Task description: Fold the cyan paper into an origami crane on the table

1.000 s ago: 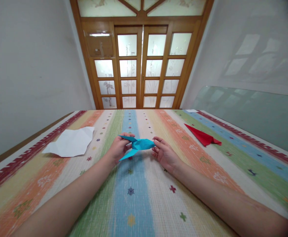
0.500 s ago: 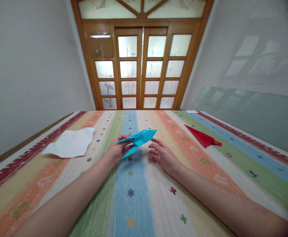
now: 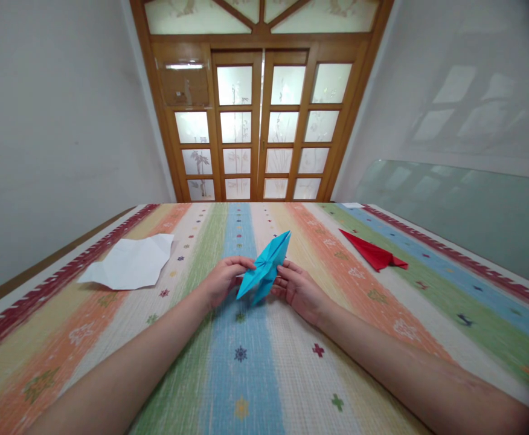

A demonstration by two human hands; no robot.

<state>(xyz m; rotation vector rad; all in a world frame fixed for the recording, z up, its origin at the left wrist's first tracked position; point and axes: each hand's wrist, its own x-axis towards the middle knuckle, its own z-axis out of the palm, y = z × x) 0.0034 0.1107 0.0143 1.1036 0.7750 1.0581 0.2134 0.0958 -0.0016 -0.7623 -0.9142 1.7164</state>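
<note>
A folded blue paper model [image 3: 265, 269] with pointed ends is held just above the striped tablecloth [image 3: 255, 362]. One tip points up and away, the other down toward me. My left hand [image 3: 223, 280] pinches its left side with thumb and fingers. On the other side, the fingers of my right hand [image 3: 298, 289] touch the paper's edge. Both forearms reach in from the bottom of the view.
A creased white sheet of paper [image 3: 128, 263] lies at the left of the table. A red folded paper plane [image 3: 373, 252] lies at the right. A glass pane [image 3: 464, 211] leans against the right wall. Wooden glazed doors [image 3: 259, 130] stand behind the table.
The blue paper model has turned from lying crosswise to pointing away from me. My right hand let go for a moment, then came back to its right edge.
</note>
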